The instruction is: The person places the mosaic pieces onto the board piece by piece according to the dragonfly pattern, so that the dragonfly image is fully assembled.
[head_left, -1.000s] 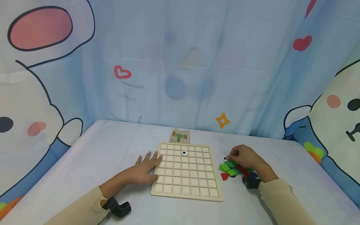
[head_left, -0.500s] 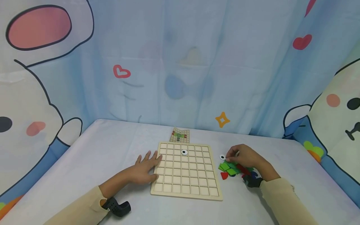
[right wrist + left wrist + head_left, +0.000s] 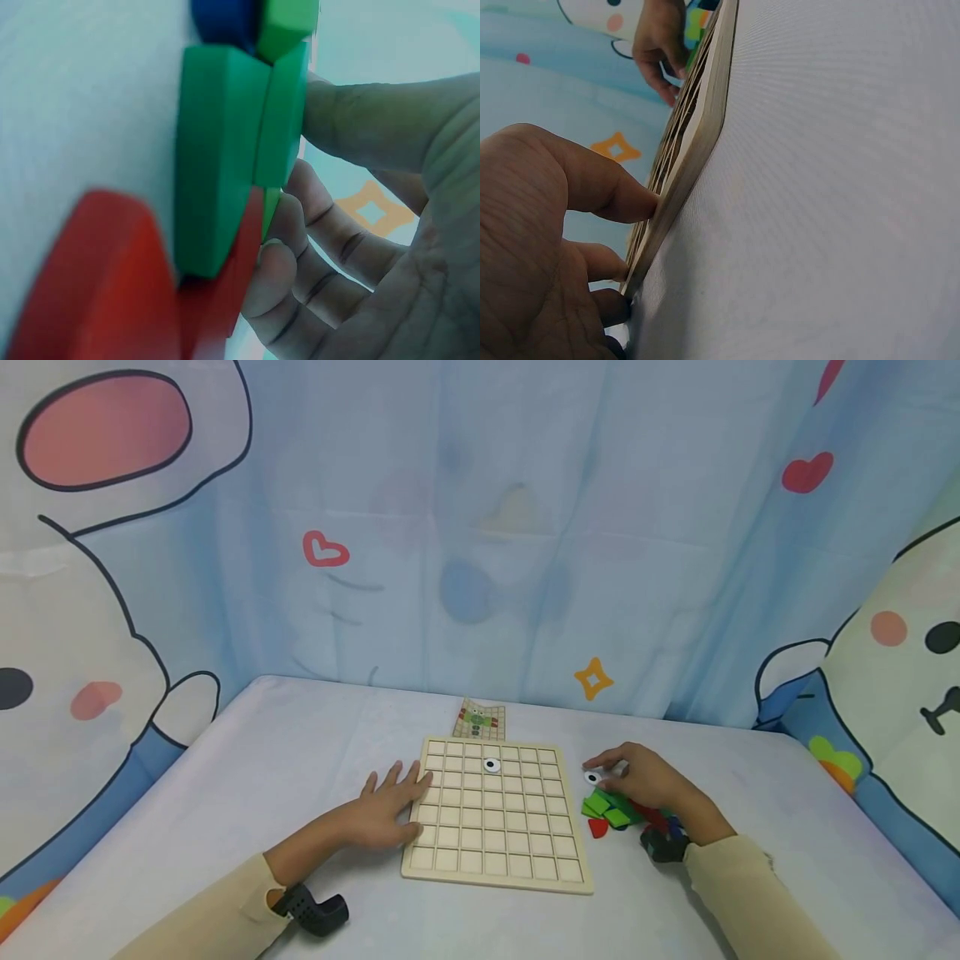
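Observation:
A pale wooden grid board [image 3: 483,842] lies on the table, with one white eye disc [image 3: 491,765] in a cell of its upper part. My left hand [image 3: 378,818] rests spread on the board's left edge, thumb and fingertips touching the rim [image 3: 694,161]. Right of the board, my right hand [image 3: 645,774] has index finger and thumb at opposite sides of a second eye disc [image 3: 592,777], pinching it at the tabletop. Just below that hand lie green pieces [image 3: 600,804] and a red piece [image 3: 97,277]; the hand partly hides the pile.
A small picture card [image 3: 478,722] with a coloured figure on a grid lies behind the board. A red wedge-shaped piece [image 3: 597,828] sits at the pile's near left. A patterned curtain [image 3: 360,593] hangs behind the white table [image 3: 315,735].
The second eye disc has shifted slightly left, away from the pile. My right index finger has reached out over to its far side. The left hand has stayed on the board.

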`<state>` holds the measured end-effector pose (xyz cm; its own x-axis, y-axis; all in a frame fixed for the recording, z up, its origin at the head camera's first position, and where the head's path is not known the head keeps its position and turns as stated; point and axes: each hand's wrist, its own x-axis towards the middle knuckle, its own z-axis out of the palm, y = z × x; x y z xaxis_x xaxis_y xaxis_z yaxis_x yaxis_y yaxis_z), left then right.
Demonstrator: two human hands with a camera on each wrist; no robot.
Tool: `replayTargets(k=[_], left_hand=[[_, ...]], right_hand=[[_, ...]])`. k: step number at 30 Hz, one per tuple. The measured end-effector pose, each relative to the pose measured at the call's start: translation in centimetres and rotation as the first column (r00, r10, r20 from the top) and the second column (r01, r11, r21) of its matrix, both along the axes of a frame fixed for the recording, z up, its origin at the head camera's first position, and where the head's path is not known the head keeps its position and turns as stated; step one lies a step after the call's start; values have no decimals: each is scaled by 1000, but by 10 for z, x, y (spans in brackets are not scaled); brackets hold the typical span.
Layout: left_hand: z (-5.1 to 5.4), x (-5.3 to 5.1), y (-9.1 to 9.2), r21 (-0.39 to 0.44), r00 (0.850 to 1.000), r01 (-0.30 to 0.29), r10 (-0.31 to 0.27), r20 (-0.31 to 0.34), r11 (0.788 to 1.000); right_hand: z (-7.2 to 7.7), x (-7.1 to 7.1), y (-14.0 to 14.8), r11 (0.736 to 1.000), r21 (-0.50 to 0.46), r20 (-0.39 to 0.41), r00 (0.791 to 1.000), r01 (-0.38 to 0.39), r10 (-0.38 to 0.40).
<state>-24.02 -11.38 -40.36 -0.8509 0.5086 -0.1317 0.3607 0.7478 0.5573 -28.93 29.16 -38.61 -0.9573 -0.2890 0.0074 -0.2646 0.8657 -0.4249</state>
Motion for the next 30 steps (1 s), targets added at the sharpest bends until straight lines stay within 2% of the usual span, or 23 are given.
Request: replayTargets(k=[11, 21, 30], left_hand=[[1, 0, 0, 8, 1000, 0, 0, 0, 1000], [2, 0, -1, 28, 1000, 18, -18, 0, 999], [1, 0, -1, 23, 1000, 16, -16, -2, 1000]], right_hand=[[-1, 0, -2, 999, 28, 13, 999, 30, -30], [-4, 2, -2, 999, 44, -47, 999, 27, -25], [-4, -3, -2, 997, 34, -68, 995, 72, -70]])
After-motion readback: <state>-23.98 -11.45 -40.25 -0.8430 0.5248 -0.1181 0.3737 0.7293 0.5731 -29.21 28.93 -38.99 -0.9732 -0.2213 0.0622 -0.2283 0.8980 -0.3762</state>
